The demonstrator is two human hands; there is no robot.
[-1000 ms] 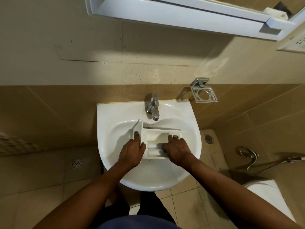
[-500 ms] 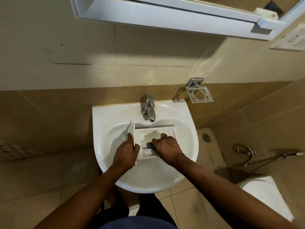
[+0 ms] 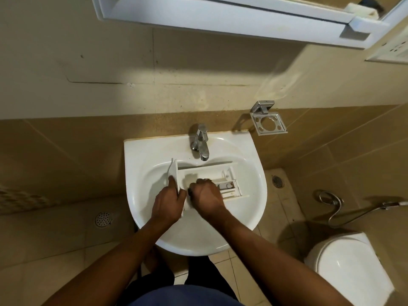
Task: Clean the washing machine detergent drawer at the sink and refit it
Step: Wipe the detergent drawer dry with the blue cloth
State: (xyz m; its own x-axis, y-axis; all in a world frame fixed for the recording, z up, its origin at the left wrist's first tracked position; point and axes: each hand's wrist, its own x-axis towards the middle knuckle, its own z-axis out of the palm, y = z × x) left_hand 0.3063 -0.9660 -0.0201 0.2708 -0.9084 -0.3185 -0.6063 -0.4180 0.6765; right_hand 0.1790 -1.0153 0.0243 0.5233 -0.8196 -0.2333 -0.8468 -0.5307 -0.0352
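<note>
A white ceramic wall-hung sink (image 3: 254, 195) fills the frame's centre, with bare bowl open toward its lower rim. A white plastic detergent drawer (image 3: 207, 171) lies across the bowl, its far edge just below the chrome tap (image 3: 201, 143). The left hand (image 3: 169, 204) grips the drawer's left-end panel. The right hand (image 3: 207, 199) curls round a small dark object (image 3: 190, 191), mostly hidden, inside the drawer.

One view only: a wide-angle camera on the person's head, looking forward and steeply down. It sits right above the sink (image 3: 141, 155) — near enough that both forearms (image 3: 276, 257) run in from the bottom edge — and faces the tiled wall (image 3: 110, 85); its wide edges take in the mirror frame (image 3: 220, 21) and toilet (image 3: 344, 268).
</note>
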